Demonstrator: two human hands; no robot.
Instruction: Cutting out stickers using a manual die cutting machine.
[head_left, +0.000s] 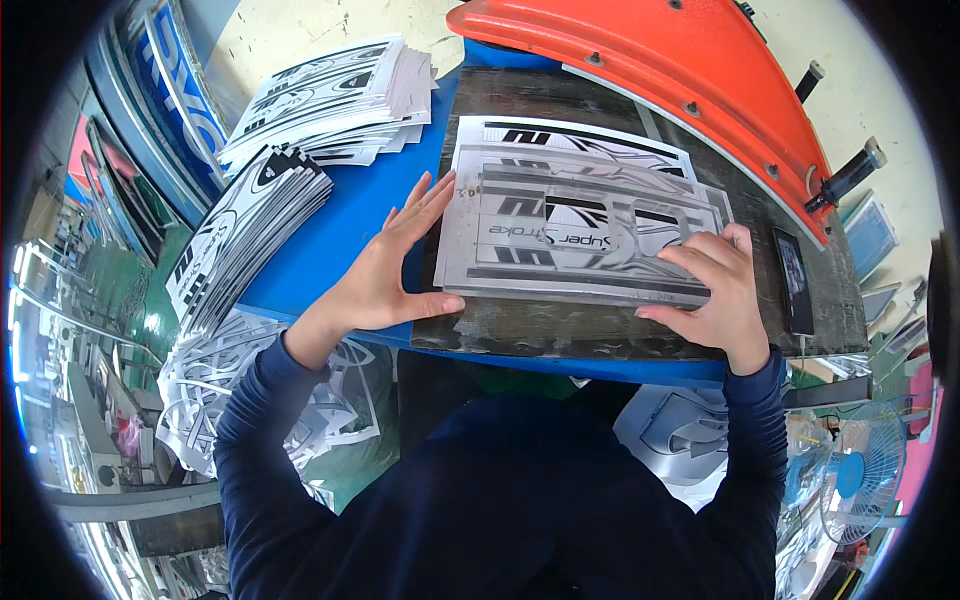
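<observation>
A clear plastic template (570, 288) with cut-out openings lies over a printed black-and-white graphic sheet (580, 133). Part of the print shows through the openings, and the sheet's far strip sticks out beyond the template. My left hand (385, 265) is at the template's left end, thumb and fingers spread, the fingertips by the sheet's edge and the thumb near its front corner. At the right end, my right hand (715, 288) grips the template, with bent fingers on its top and the thumb at its near edge. Both rest on a dark, scuffed board (520, 335).
Two stacks of printed sheets, the far stack (400, 90) and the near stack (250, 225), sit on the blue table (335, 215) at left. A large red press frame (690, 70) spans the back. A phone (793, 280) lies at right. Cut scraps (340, 400) hang below; a fan (850, 475) stands lower right.
</observation>
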